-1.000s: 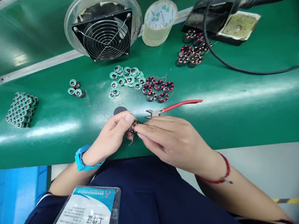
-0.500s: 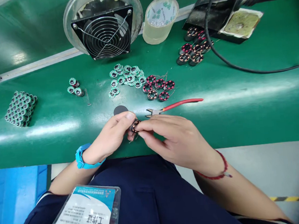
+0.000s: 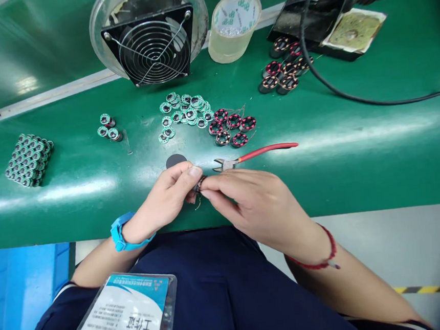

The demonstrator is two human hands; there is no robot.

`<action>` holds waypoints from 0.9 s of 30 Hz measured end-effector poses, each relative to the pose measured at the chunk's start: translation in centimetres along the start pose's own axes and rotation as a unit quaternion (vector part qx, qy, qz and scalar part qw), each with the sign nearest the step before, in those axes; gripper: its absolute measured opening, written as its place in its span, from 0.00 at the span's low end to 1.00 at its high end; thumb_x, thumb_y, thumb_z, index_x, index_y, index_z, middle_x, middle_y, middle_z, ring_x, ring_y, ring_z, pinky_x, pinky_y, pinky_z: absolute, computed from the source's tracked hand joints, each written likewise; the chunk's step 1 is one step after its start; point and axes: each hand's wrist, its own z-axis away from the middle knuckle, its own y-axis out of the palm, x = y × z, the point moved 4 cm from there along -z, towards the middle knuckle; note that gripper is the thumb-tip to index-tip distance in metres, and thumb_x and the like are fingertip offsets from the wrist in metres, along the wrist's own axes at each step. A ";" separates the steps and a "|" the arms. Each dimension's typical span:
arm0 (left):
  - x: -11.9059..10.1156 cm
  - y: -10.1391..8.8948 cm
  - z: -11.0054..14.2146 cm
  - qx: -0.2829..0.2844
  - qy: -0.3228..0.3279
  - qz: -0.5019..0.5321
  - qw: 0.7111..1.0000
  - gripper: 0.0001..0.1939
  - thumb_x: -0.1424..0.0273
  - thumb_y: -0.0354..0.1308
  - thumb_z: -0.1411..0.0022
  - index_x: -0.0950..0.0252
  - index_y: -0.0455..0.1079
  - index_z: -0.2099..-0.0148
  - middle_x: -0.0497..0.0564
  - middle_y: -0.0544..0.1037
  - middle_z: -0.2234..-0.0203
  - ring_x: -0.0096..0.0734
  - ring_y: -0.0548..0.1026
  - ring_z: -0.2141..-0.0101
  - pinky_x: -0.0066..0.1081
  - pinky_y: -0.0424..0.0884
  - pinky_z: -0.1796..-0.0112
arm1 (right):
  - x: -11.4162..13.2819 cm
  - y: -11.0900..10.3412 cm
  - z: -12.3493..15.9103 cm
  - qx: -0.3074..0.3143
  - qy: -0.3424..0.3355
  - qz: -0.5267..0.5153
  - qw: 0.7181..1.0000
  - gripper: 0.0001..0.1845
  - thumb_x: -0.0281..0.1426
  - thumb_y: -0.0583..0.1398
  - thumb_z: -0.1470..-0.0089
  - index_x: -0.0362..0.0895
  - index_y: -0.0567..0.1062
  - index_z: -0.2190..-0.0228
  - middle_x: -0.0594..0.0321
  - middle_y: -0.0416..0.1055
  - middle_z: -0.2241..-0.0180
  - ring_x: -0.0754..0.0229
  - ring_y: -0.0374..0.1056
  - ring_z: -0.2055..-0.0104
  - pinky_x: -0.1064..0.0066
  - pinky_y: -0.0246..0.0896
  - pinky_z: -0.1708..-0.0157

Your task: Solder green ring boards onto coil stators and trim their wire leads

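Gripping a coil [image 3: 199, 185] in the left fingers [image 3: 194, 172], touching it with the right fingers [image 3: 211, 184], unclear whether pinching, held over the desk [image 3: 359, 173], near the red-handled cutters [image 3: 258, 152]

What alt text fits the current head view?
A person's left hand grips a small dark ring coil, right hand at its rim, over a green bench; beyond are red-handled cutters, red-and-black ring coils, round green circuit boards and a square black fan.
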 end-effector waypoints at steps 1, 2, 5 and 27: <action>0.1 0.0 -0.1 -0.002 -0.001 0.004 1.000 0.24 0.49 0.52 0.35 0.65 0.63 0.72 0.44 0.65 0.81 0.22 0.63 0.78 0.26 0.60 0.73 | 0.0 0.1 0.0 -0.005 0.001 0.004 1.000 0.07 0.25 0.56 0.39 0.44 0.73 0.69 0.67 0.77 0.73 0.65 0.71 0.71 0.72 0.63 0.67; 0.2 0.0 -0.1 -0.005 -0.002 0.007 1.000 0.24 0.49 0.52 0.35 0.65 0.62 0.72 0.44 0.65 0.81 0.22 0.63 0.78 0.26 0.60 0.73 | 0.1 0.2 0.1 -0.011 0.003 0.010 1.000 0.07 0.25 0.56 0.39 0.44 0.72 0.69 0.67 0.76 0.73 0.65 0.71 0.70 0.71 0.63 0.67; 0.3 0.0 -0.1 -0.014 0.003 0.010 1.000 0.24 0.50 0.52 0.34 0.65 0.62 0.72 0.44 0.65 0.82 0.22 0.63 0.78 0.26 0.60 0.74 | 0.3 0.7 0.2 -0.036 0.002 0.040 0.999 0.09 0.25 0.55 0.40 0.44 0.72 0.71 0.66 0.75 0.74 0.63 0.70 0.71 0.69 0.63 0.67; 0.2 -0.4 0.4 -0.025 0.058 0.075 0.995 0.23 0.50 0.49 0.33 0.65 0.67 0.66 0.46 0.70 0.78 0.23 0.68 0.75 0.26 0.65 0.70 | -0.1 -0.3 0.9 -0.151 0.054 -0.017 0.987 0.08 0.21 0.57 0.46 0.47 0.69 0.70 0.69 0.76 0.75 0.66 0.72 0.72 0.73 0.68 0.66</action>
